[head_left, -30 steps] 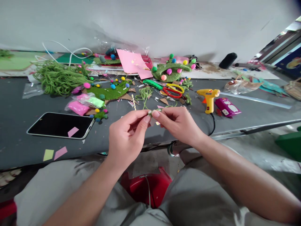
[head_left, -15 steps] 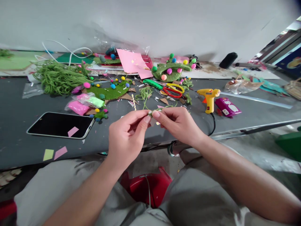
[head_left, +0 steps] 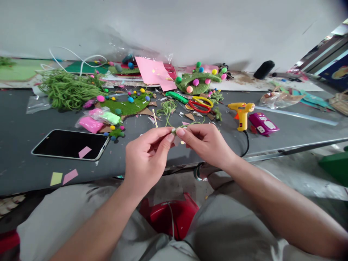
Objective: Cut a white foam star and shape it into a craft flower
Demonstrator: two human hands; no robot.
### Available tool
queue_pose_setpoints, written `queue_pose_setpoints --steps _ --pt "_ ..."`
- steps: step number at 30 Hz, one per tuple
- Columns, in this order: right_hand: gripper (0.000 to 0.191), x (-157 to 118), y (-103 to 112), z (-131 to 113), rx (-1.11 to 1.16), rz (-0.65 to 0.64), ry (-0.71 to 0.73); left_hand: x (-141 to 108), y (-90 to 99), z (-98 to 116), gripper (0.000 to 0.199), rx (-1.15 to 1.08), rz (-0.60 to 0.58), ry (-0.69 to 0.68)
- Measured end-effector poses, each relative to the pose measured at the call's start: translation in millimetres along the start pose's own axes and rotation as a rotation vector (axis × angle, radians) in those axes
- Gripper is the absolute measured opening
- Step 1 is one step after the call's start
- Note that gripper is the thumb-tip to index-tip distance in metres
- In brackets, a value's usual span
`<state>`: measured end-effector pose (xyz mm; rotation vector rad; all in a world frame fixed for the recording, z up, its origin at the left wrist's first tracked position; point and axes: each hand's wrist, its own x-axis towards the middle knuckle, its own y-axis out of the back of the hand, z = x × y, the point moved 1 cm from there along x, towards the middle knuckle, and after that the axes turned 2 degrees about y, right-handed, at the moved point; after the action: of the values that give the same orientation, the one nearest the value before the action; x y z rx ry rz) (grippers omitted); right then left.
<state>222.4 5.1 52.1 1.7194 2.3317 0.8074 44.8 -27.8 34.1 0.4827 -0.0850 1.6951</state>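
Observation:
My left hand (head_left: 148, 154) and my right hand (head_left: 208, 145) meet fingertip to fingertip over the table's front edge. Both are closed in a pinch on green yarn (head_left: 174, 131), a small piece of which shows between the thumbs. A strand of it runs back to a loose tangle of green yarn (head_left: 167, 107) on the table. Behind my hands lie red and yellow scissors (head_left: 201, 105) and a green cutter (head_left: 176, 97). A striped stick (head_left: 154, 118) stands out just beyond my left fingers. What lies inside my curled fingers is hidden.
A phone (head_left: 70, 145) lies at left, near a green yarn bundle (head_left: 70, 90) and a green felt piece (head_left: 127, 105) with pompoms. At right are a yellow glue gun (head_left: 241, 114) with a black cord and a purple box (head_left: 263, 124). A pompom-covered green wreath (head_left: 198, 83) lies behind.

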Motion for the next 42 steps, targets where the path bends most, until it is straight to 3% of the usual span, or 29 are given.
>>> queue_pose_setpoints --steps 42 --pt "0.063 0.0 -1.0 -0.4 0.027 -0.013 0.013 0.2 0.6 -1.2 0.017 -0.009 -0.004 -0.050"
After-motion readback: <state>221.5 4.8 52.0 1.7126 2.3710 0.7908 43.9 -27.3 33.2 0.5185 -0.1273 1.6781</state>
